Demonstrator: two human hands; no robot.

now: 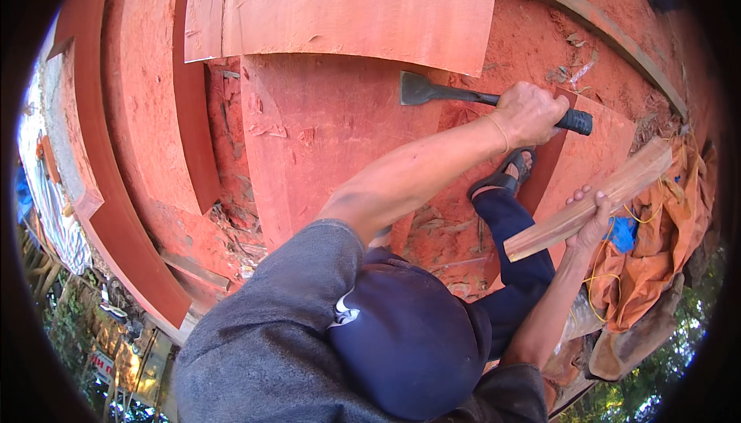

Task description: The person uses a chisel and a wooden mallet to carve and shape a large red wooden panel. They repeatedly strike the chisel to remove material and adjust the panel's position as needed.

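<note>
My left hand (529, 116) is closed around the black-wrapped grip of a wide chisel (421, 89). Its flat flared blade points left, over a reddish wood slab (332, 122) and just below the edge of an upper board (347, 10). Some wood chips lie on the slab's left part. Lower right, my right hand (588, 218) holds a short wooden billet (590, 201) about its middle, fingers wrapped around it. The billet is apart from the chisel and slants up to the right. Whether the blade touches the wood I cannot tell.
Thick reddish timbers (158, 106) lie along the left. My sandalled foot (505, 172) stands beside another timber (590, 141). A long narrow plank (602, 29) runs across the upper right. An orange tarp (648, 253) with yellow cord lies at the right. Red sawdust covers the ground.
</note>
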